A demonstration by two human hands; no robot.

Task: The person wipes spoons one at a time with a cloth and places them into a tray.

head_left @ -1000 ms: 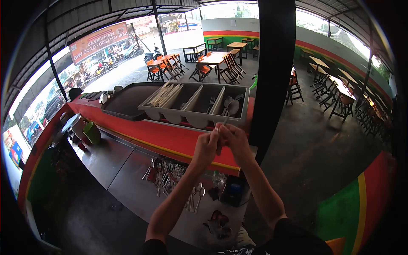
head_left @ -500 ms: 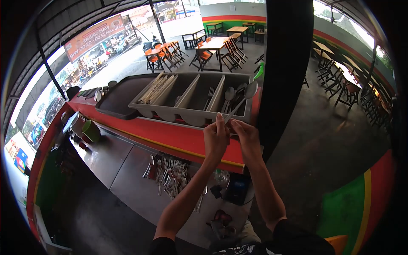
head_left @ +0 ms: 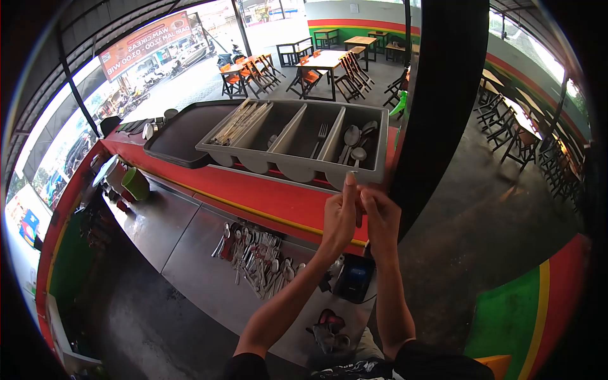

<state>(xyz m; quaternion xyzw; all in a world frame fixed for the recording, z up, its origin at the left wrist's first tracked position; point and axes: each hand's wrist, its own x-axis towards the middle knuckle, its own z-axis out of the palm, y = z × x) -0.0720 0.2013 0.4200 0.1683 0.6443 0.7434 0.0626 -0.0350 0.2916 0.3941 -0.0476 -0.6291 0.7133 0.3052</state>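
Observation:
A metal spoon point(head_left: 358, 154) stands bowl up in front of the cutlery tray, its handle running down behind my left thumb. My left hand point(head_left: 341, 218) is closed round the handle, thumb pointing up. Pressed against it, my right hand point(head_left: 382, 218) is closed too, its fingertips at the lower handle, which the fingers hide. Just beyond both hands is the grey cutlery tray point(head_left: 297, 170) with compartments. Its right compartment holds several spoons point(head_left: 352, 135), the neighbouring one a fork point(head_left: 320, 136), and the left one thin wrapped sticks point(head_left: 244, 123).
A dark serving tray point(head_left: 180, 136) lies beside the cutlery tray on the red ledge point(head_left: 266, 199). Piled cutlery point(head_left: 256, 256) covers part of the steel counter point(head_left: 190, 253) below, near a black device point(head_left: 354, 280). A black pillar point(head_left: 443, 95) rises on the right. A green container point(head_left: 135, 183) stands left.
The spoon has gone from slanting up to the right to nearly upright, its bowl lower and in front of the tray. The view has shifted slightly, and both hands appear lower and farther right.

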